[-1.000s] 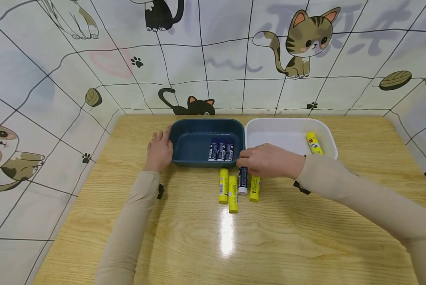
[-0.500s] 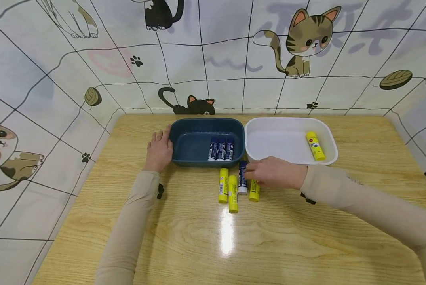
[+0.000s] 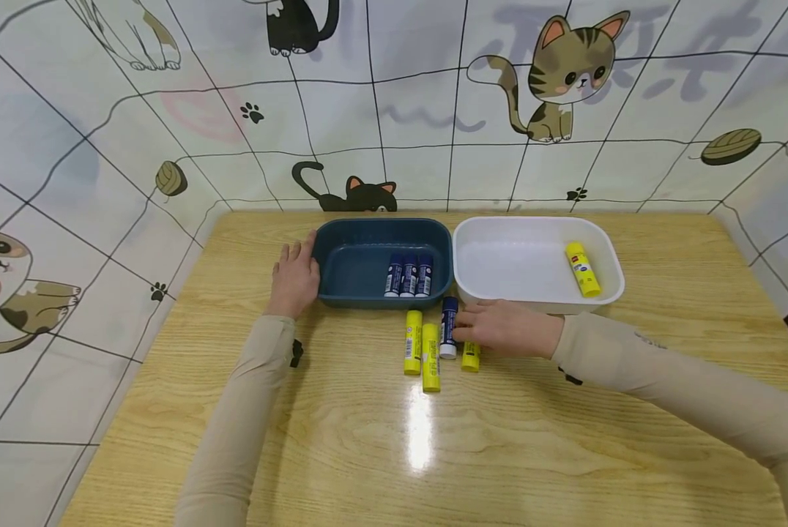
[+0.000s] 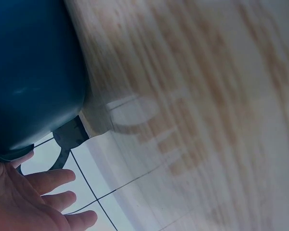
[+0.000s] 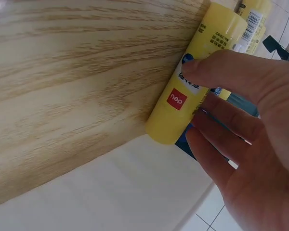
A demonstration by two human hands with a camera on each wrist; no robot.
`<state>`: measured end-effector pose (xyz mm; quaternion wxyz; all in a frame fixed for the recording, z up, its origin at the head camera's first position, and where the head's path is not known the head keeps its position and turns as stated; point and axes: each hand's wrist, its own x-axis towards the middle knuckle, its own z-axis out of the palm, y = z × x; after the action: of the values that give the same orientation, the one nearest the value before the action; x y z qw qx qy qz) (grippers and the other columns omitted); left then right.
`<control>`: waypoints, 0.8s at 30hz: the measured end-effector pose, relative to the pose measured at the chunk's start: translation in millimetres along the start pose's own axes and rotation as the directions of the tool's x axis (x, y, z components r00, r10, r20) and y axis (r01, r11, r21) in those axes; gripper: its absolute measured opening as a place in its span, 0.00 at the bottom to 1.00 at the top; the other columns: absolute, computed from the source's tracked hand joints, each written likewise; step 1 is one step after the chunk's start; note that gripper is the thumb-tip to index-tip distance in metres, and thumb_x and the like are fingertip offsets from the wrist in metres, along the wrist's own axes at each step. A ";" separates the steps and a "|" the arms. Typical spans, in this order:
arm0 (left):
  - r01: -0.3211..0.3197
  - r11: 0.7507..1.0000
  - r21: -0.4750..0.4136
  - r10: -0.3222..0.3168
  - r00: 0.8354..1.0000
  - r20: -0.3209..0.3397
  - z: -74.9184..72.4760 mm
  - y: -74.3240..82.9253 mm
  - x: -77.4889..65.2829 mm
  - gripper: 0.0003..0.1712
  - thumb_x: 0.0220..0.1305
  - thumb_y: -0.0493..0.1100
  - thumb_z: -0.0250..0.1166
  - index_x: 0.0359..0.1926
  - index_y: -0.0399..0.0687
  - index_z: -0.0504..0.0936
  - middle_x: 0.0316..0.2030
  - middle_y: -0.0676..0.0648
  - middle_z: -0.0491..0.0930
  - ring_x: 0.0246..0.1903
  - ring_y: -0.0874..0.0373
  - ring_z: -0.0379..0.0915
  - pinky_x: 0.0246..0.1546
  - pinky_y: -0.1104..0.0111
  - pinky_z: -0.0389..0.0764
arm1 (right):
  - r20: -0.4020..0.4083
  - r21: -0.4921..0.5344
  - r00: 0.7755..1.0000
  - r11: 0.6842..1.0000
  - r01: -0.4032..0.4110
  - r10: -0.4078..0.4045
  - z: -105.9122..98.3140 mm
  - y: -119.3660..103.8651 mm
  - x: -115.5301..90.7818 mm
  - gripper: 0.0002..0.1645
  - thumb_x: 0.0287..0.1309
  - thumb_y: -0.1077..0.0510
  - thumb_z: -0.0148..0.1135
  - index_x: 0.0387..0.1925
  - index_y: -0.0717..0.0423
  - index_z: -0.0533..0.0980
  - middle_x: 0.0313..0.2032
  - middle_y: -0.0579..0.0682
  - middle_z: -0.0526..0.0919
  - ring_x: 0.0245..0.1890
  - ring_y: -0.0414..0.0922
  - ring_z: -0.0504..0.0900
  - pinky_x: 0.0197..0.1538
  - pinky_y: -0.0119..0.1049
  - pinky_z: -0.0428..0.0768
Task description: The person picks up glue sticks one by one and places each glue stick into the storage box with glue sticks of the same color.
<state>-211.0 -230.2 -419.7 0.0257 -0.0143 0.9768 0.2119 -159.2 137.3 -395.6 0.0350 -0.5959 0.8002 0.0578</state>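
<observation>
My right hand (image 3: 509, 328) is at a yellow glue stick (image 5: 196, 72) lying on the table in front of the white tray (image 3: 519, 298). In the right wrist view the thumb lies on its label and the fingers curl round its other side. Just left of it is a dark blue glue stick (image 3: 448, 328), close to my fingertips. Two more yellow glue sticks, a farther one (image 3: 413, 344) and a nearer one (image 3: 430, 359), lie further left. My left hand (image 3: 294, 280) rests with fingers extended against the left end of the dark blue tray (image 3: 348, 301).
Three dark blue glue sticks (image 3: 409, 277) lie side by side in the blue tray. One yellow glue stick (image 3: 583, 269) lies at the right in the white tray. The trays stand side by side near a cat-patterned wall (image 3: 420, 110) behind the wooden table (image 3: 532, 446).
My right hand has moved from over the dark blue glue stick, right and nearer, onto the yellow one beside it. My left hand stays at the blue tray.
</observation>
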 end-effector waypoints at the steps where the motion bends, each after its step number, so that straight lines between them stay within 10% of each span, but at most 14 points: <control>1: 0.000 1.000 -0.001 0.000 1.000 0.002 0.1 -0.2 0.1 0.32 0.76 0.42 0.36 0.77 0.55 0.42 0.72 0.32 0.48 0.72 0.36 0.32 0.66 0.39 0.41 | 0.000 -0.005 1.000 1.000 0.001 -0.001 0.6 0.1 -0.1 0.17 0.57 0.61 0.68 0.49 0.51 0.79 0.50 0.51 0.80 0.48 0.48 0.75 0.53 0.41 0.76; 24: -0.005 1.000 -0.009 0.005 1.000 -0.005 -3.1 3.6 -3.0 0.32 0.76 0.42 0.34 0.77 0.56 0.42 0.72 0.32 0.49 0.72 0.37 0.33 0.66 0.40 0.42 | 0.121 0.013 0.991 0.999 0.048 -0.050 -14.0 -11.6 -15.6 0.17 0.55 0.59 0.71 0.47 0.45 0.79 0.41 0.46 0.79 0.38 0.44 0.76 0.41 0.35 0.79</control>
<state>-208.4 -228.2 -415.2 0.0225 -0.0127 0.9760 0.2164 -143.5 146.9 -380.4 0.0880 -0.6106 0.7820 0.0890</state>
